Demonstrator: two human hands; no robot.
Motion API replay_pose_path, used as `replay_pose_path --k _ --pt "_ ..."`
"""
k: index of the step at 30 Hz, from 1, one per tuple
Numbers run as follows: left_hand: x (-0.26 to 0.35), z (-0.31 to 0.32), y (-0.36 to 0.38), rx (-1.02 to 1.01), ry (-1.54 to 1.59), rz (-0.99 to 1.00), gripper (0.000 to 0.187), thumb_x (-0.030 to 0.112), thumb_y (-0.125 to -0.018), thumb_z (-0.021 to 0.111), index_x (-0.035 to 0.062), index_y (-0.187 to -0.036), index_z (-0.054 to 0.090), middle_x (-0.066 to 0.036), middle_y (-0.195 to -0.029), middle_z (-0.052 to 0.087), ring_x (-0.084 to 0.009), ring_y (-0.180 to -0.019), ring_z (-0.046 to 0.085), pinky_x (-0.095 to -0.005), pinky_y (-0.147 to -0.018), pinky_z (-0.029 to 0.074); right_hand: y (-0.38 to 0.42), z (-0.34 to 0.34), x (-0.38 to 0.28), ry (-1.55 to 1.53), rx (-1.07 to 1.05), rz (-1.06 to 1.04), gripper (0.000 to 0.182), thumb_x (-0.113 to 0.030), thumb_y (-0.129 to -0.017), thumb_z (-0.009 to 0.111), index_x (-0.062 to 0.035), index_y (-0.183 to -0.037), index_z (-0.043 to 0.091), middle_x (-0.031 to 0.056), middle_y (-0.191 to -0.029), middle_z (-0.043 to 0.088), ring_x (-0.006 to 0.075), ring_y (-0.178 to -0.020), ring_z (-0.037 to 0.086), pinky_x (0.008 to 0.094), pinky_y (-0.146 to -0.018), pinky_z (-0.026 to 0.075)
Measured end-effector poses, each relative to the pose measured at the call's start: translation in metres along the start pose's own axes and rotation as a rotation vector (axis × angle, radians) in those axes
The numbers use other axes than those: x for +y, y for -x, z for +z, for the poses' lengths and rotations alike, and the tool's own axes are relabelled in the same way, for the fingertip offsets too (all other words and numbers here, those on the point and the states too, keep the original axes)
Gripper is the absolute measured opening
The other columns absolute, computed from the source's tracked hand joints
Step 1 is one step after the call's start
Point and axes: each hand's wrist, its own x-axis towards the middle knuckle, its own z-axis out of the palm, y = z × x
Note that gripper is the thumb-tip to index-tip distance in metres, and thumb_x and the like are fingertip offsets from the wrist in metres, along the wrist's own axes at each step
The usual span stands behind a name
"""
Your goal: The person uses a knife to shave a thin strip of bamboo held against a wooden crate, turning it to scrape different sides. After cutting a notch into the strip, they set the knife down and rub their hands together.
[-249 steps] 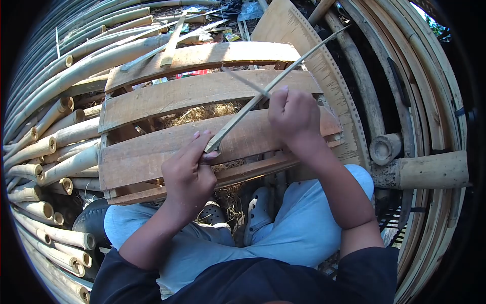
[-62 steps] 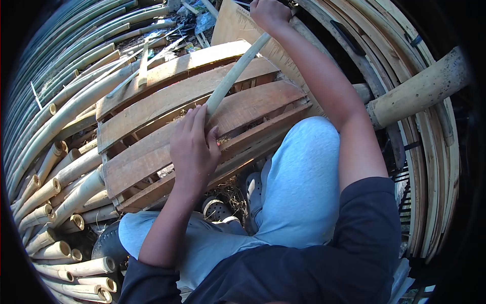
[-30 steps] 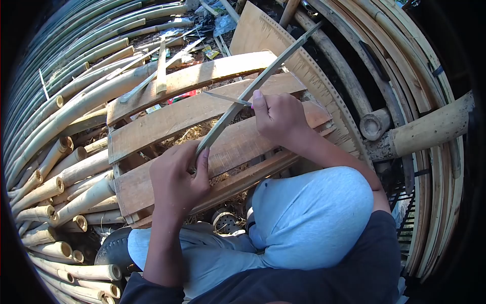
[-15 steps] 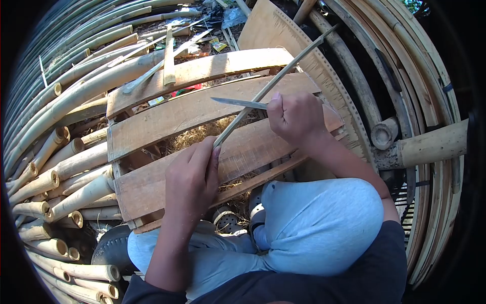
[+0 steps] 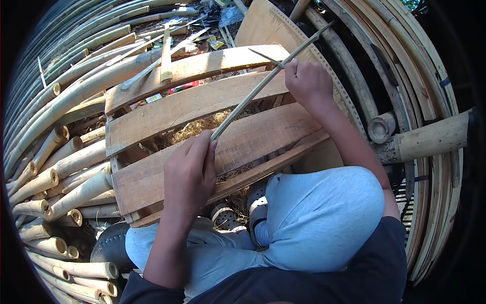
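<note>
Nearest the camera, the dark shirt (image 5: 304, 283) and pale blue-grey trousers (image 5: 326, 218) of the seated person fill the lower area, with a perforated shoe (image 5: 224, 217) visible between the legs. Ahead of the knees sits a slatted wooden crate (image 5: 263, 134); straw (image 5: 195, 127) shows through its gaps. The left hand (image 5: 190, 169) is above the near slat, clasped on the lower end of a bamboo strip (image 5: 248, 100); that end is hidden inside the grip. The strip is long, narrow, nearly straight and pale greenish-tan, with a lighter band along its length. It is positioned diagonally above the crate, rising away toward the upper right, and its far tip is darker. The right hand (image 5: 310, 83) is closed in a fist around the knife (image 5: 267, 58), whose handle is concealed. The blade, slim and pointed, crosses the strip just beside the thumb; whether the thumb touches the strip cannot be told. Beyond the crate stands a tan board (image 5: 260, 28) with a ragged brown pattern along its edge. Bamboo poles (image 5: 106, 88) are stacked at left. Farther off lies a crumpled plastic bag (image 5: 231, 16).
</note>
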Motion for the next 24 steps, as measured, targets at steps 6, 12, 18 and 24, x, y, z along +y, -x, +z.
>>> replay_pose_path --k 6,12,18,24 --pt "0.0 -0.001 -0.002 -0.003 0.022 -0.1 0.018 0.004 -0.089 0.063 -0.0011 -0.107 0.063 -0.02 -0.085 0.065 -0.0382 -0.075 0.064 -0.0434 -0.065 0.05 -0.011 0.017 0.014 -0.041 -0.053 -0.005 0.046 -0.028 -0.091 0.044 0.0019 -0.067 0.068 0.0258 -0.067 0.064 0.0417 -0.068 0.067 0.0516 -0.068 0.055" --pt "0.004 -0.003 -0.004 0.006 0.008 -0.057 0.017 0.003 -0.09 0.063 -0.0013 -0.106 0.064 -0.02 -0.085 0.064 -0.0382 -0.074 0.064 -0.0431 -0.064 0.049 -0.001 -0.001 -0.004 -0.027 -0.084 -0.02 0.046 -0.029 -0.091 0.043 0.001 -0.07 0.07 0.0252 -0.067 0.065 0.043 -0.067 0.067 0.0515 -0.07 0.056" --pt "0.005 -0.004 -0.004 -0.006 0.027 -0.105 0.016 0.003 -0.089 0.063 -0.0012 -0.105 0.064 -0.02 -0.082 0.063 -0.0379 -0.072 0.063 -0.0432 -0.062 0.048 -0.04 0.029 0.052 0.015 0.004 0.083 0.047 -0.03 -0.091 0.042 0.0026 -0.071 0.07 0.027 -0.068 0.064 0.0448 -0.069 0.067 0.0519 -0.075 0.055" --pt "-0.003 -0.004 -0.005 -0.011 -0.024 -0.072 0.017 0.005 -0.092 0.063 -0.0017 -0.108 0.065 -0.019 -0.088 0.067 -0.03 -0.073 0.067 -0.0361 -0.065 0.051 -0.018 0.012 0.02 -0.063 -0.129 -0.006 0.049 -0.031 -0.091 0.041 0.0035 -0.071 0.07 0.0287 -0.073 0.066 0.0444 -0.077 0.068 0.0517 -0.075 0.055"
